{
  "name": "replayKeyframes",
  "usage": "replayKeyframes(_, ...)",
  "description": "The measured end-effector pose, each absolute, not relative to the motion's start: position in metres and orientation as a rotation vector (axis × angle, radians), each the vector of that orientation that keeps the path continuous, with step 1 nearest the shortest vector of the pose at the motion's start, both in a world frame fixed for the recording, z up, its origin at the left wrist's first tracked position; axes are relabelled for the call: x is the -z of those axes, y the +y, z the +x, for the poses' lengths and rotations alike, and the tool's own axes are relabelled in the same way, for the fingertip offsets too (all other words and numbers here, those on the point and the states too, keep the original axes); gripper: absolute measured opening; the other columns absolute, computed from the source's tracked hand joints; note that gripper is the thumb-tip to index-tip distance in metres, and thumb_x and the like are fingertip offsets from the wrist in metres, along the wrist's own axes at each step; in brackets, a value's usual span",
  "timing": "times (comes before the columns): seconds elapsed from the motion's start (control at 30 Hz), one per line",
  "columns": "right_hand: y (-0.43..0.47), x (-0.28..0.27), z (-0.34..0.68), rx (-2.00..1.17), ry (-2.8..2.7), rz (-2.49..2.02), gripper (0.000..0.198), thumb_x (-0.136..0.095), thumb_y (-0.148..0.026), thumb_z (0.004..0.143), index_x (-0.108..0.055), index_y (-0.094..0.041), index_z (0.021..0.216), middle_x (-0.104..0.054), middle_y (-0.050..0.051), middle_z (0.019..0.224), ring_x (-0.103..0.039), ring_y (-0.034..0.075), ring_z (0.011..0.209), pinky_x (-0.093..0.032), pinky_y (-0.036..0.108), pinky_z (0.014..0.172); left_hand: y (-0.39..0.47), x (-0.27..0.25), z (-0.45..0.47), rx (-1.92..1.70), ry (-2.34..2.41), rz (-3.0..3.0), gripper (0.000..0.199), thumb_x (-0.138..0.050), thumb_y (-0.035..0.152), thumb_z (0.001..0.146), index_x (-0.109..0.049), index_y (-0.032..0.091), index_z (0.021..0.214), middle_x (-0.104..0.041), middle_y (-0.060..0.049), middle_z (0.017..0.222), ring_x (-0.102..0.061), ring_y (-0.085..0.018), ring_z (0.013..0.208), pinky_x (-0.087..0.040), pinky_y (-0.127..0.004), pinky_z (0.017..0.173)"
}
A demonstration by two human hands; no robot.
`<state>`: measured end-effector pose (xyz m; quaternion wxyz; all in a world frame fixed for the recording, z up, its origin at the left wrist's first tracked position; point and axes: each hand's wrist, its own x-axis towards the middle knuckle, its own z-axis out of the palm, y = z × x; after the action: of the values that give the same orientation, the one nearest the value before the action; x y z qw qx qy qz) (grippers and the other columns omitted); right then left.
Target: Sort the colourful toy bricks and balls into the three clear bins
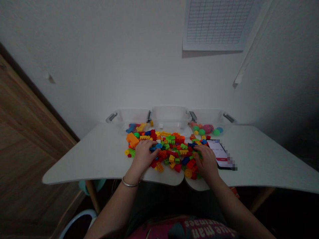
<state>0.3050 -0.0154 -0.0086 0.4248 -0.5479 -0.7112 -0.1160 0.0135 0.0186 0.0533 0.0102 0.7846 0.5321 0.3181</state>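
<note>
My left hand lies flat on the pile of blocks, palm down. Its fingers curl a little around a blue block at the fingertips, but I cannot tell if they really pinch it. A silver bangle sits on that wrist. My right hand is spread flat on the blocks too, loose, not grabbing anything I can see. Both arms reach straight out from me and the pile is between my hands and under them. I think it is best to move slowly and pick one block at a time, so none slide off the white table. Just past my right hand's little finger lies a phone. Farther than my fingertips stand three clear bins, by the wall
</note>
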Motion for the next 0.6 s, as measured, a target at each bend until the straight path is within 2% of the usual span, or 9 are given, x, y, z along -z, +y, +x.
replayKeyframes(0.17, -0.013, -0.012, 0.304, 0.262, -1.766, -1.299, 0.024, -0.047, -0.026, 0.088, -0.061, -0.022, 0.108, -0.067, 0.009, 0.111, -0.057, 0.027, 0.109, -0.042, 0.050, 0.099, 0.012, -0.059, 0.024, -1.083, 1.503, 2.479, 0.024, -0.069, 0.032, 0.078, -0.069, 0.025, 0.101, -0.071, -0.006, 0.102, -0.061, -0.025, 0.100, -0.046, -0.044, 0.092)
replayKeyframes(0.27, -0.010, -0.029, 0.295, 0.102, -1.713, -1.248, 0.023, -0.048, -0.029, 0.088, -0.062, -0.022, 0.105, -0.067, 0.010, 0.109, -0.059, 0.028, 0.107, -0.045, 0.049, 0.096, 0.009, -0.060, 0.033, -1.129, 1.439, 2.516, 0.025, -0.070, 0.029, 0.078, -0.068, 0.027, 0.102, -0.070, -0.006, 0.104, -0.060, -0.025, 0.103, -0.045, -0.045, 0.094)
replayKeyframes(0.43, -0.004, -0.047, 0.266, -0.562, -1.616, -1.157, 0.021, -0.054, -0.037, 0.086, -0.062, -0.023, 0.101, -0.069, 0.007, 0.105, -0.065, 0.023, 0.096, -0.054, 0.041, 0.083, 0.004, -0.061, 0.054, -1.245, 1.311, 2.500, 0.025, -0.071, 0.027, 0.077, -0.067, 0.026, 0.102, -0.068, -0.007, 0.103, -0.059, -0.024, 0.102, -0.047, -0.043, 0.091)
replayKeyframes(0.6, -0.002, -0.054, 0.243, -1.140, -1.478, -0.967, 0.026, -0.067, -0.040, 0.076, -0.059, -0.024, 0.095, -0.071, 0.004, 0.098, -0.068, 0.021, 0.092, -0.057, 0.037, 0.077, -0.002, -0.059, 0.068, -1.289, 1.262, 2.460, 0.026, -0.070, 0.021, 0.077, -0.067, 0.027, 0.101, -0.065, -0.007, 0.106, -0.058, -0.025, 0.105, -0.048, -0.044, 0.093)
